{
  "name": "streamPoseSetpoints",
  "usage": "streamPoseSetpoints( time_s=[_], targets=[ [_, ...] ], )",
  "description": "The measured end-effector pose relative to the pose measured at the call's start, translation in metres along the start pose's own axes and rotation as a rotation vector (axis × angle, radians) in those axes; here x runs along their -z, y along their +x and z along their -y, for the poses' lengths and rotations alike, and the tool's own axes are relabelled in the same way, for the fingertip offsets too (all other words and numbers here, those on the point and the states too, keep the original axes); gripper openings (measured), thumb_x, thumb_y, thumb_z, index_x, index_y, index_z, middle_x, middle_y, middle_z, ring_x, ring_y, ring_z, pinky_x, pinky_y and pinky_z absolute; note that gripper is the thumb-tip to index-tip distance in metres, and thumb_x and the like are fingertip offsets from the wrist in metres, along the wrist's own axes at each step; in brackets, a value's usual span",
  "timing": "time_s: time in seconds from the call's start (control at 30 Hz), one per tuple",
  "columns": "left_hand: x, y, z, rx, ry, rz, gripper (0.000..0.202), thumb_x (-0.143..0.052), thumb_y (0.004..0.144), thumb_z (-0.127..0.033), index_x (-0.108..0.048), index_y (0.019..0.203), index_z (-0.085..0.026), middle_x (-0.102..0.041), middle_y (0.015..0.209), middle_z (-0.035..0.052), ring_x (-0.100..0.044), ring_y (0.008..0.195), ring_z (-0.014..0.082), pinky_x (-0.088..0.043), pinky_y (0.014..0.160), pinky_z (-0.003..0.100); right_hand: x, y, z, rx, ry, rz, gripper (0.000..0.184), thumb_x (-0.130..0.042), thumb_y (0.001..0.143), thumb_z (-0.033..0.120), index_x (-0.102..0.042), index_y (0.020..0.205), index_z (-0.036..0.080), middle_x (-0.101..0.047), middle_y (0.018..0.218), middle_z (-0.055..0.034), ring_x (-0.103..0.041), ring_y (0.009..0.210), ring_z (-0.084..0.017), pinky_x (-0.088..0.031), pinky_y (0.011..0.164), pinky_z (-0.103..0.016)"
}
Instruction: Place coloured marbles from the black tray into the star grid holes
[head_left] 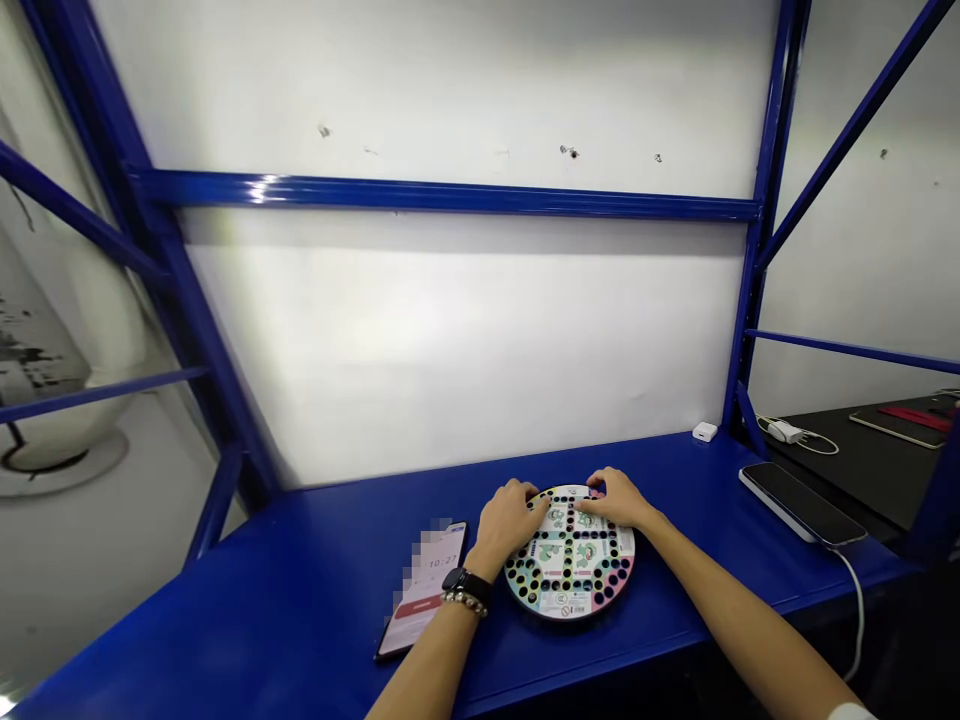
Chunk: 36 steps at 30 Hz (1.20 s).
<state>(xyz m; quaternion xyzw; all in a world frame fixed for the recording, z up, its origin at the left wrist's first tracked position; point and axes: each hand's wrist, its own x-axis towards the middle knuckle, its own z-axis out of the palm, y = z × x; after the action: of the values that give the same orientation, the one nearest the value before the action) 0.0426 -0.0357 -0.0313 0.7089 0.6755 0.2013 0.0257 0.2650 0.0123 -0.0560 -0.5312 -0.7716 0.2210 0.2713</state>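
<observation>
Two bare hands meet at the far side of a round game board (568,550), which lies on a blue tabletop (330,570), right of the scene's middle and close to the near edge. The left hand (511,522) is half curled at the board's far left, its thumb laid over the printed face and its fingers bent about the rim. The right hand (616,499) is also partly curled, at the far right, with the thumb on the face and a finger at the edge; whether either hand closes beneath the rim cannot be told. The board shows panels with green cartoon figures, ringed by dark round holes, over white, yellow, blue and pink areas. A black watch (477,588) and a beaded bracelet (465,602) sit on the left wrist. Just left of that forearm lies a phone (431,585) with a lit screen reading 10:27, part of it pixelated. Well to the right, a dark-screened phone (802,503) rests on a white block, with a white cable (859,600) hanging over the near edge. A small white case (705,432) stands at the far right corner, near a blue upright. Behind the tabletop, a blue crossbar (450,197) spans a white wall (465,340); beyond the frame at right, a white adapter (785,431) lies on a black surface (840,470).
</observation>
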Motion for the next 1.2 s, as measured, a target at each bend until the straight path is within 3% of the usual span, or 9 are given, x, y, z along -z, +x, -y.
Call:
streamPoseSetpoints(
  time_s=[0.2,0.47,0.57,0.87,0.97,1.07,1.13,1.2],
  targets=[
    [-0.002,0.0,0.001,-0.03,0.021,0.024,0.032,-0.057,0.089,-0.045,-0.074,0.102,-0.021,-0.07,0.11,0.0111,-0.064,0.107,0.0305,-0.048,0.087,0.038,-0.002,-0.004,0.005,-0.008,-0.012,-0.003,0.045,-0.073,0.074,0.058,-0.073,0.097,0.019,-0.066,0.112,-0.0112,-0.059,0.11,-0.029,-0.047,0.091,-0.037],
    [-0.004,0.0,0.002,-0.061,-0.025,0.041,0.027,-0.056,0.09,-0.04,-0.072,0.103,-0.023,-0.067,0.116,0.0096,-0.059,0.113,0.0294,-0.046,0.089,0.039,-0.009,-0.004,0.007,-0.022,0.004,0.046,0.045,-0.074,0.075,0.057,-0.07,0.101,0.02,-0.062,0.12,-0.009,-0.053,0.117,-0.028,-0.041,0.099,-0.039],
    [-0.001,-0.001,0.0,-0.054,-0.012,0.038,0.027,-0.052,0.092,-0.041,-0.072,0.094,-0.022,-0.068,0.114,0.0092,-0.06,0.112,0.0297,-0.045,0.09,0.04,-0.009,-0.004,0.007,0.016,0.006,0.083,0.046,-0.075,0.076,0.058,-0.069,0.105,0.023,-0.06,0.125,-0.0074,-0.052,0.119,-0.028,-0.039,0.101,-0.04],
    [-0.005,0.0,0.008,-0.094,-0.019,0.08,0.039,-0.054,0.086,-0.057,-0.064,0.084,-0.02,-0.065,0.112,0.0124,-0.057,0.11,0.033,-0.045,0.091,0.045,-0.008,-0.007,0.006,0.08,-0.012,0.105,0.057,-0.075,0.073,0.065,-0.067,0.113,0.026,-0.058,0.126,-0.0075,-0.048,0.121,-0.03,-0.035,0.102,-0.044],
    [-0.007,0.004,0.012,-0.092,-0.142,0.034,0.039,-0.058,0.081,-0.059,-0.063,0.081,-0.021,-0.064,0.116,0.0126,-0.054,0.115,0.0343,-0.043,0.095,0.048,-0.003,-0.006,0.01,0.077,0.019,0.111,0.054,-0.075,0.073,0.063,-0.067,0.109,0.023,-0.059,0.128,-0.0088,-0.047,0.122,-0.03,-0.034,0.105,-0.048],
    [-0.003,0.01,0.012,-0.081,-0.435,0.018,0.045,-0.06,0.077,-0.065,-0.064,0.08,-0.021,-0.067,0.112,0.0114,-0.056,0.114,0.0335,-0.044,0.097,0.046,0.008,-0.005,0.016,0.118,0.151,0.1,0.048,-0.074,0.074,0.063,-0.067,0.097,0.021,-0.061,0.126,-0.0093,-0.05,0.119,-0.029,-0.038,0.102,-0.044],
    [0.002,0.014,0.011,-0.066,-0.715,0.076,0.055,-0.049,0.081,-0.072,-0.065,0.082,-0.019,-0.07,0.101,0.0098,-0.062,0.102,0.0305,-0.049,0.091,0.043,0.02,-0.006,0.02,0.156,0.346,0.125,0.045,-0.069,0.077,0.063,-0.065,0.088,0.02,-0.067,0.107,-0.0073,-0.059,0.1,-0.024,-0.046,0.088,-0.038],
    [0.006,0.017,0.01,-0.028,-0.92,0.062,0.063,-0.036,0.087,-0.074,-0.066,0.083,-0.018,-0.071,0.091,0.0082,-0.065,0.092,0.0279,-0.052,0.083,0.04,0.036,-0.009,0.02,0.157,0.587,0.125,0.045,-0.067,0.078,0.064,-0.059,0.079,0.02,-0.063,0.08,-0.0016,-0.057,0.073,-0.017,-0.047,0.068,-0.03]
  ],
)
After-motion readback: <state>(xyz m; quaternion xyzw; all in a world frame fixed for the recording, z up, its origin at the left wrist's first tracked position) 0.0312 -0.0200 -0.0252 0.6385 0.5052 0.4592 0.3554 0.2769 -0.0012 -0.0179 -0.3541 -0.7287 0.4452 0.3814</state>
